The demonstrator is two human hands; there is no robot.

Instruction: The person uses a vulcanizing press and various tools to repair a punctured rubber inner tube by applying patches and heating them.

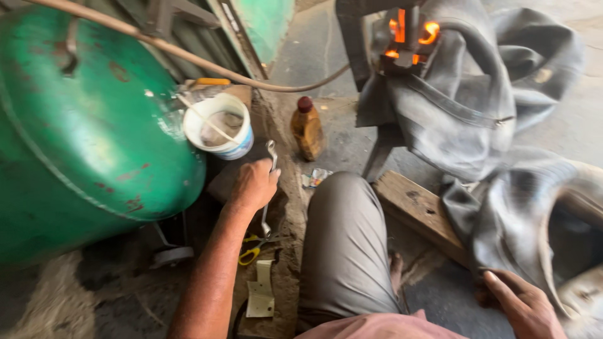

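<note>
The left hand [254,184] is closed around a metal wrench [269,182], gripping it near the middle so that one open end sticks up past the fingers and the other hangs down below the wrist side. Just beyond that hand, a little up and to its left, stands a white plastic tub [220,133] with a stick resting in it, pressed close against a big green tank [81,125] that fills the space to the hand's left. A thin hose [207,68] runs across above the tank and tub. Up and to the right of the hand, near but apart, sits a small amber bottle [307,129] with a dark red cap. Directly below the hand, on the dirt, lie yellow-handled scissors [252,250], and below those a pale bent metal bracket [261,292].

The right hand [524,304], well apart on the other side of the person's bent knee [342,238], lies with fingers spread loosely on the edge of a grey rubber inner tube [496,125]; it grips nothing that I can make out. A wooden plank [421,213] lies between knee and tube, and something glows orange [408,34] far above.
</note>
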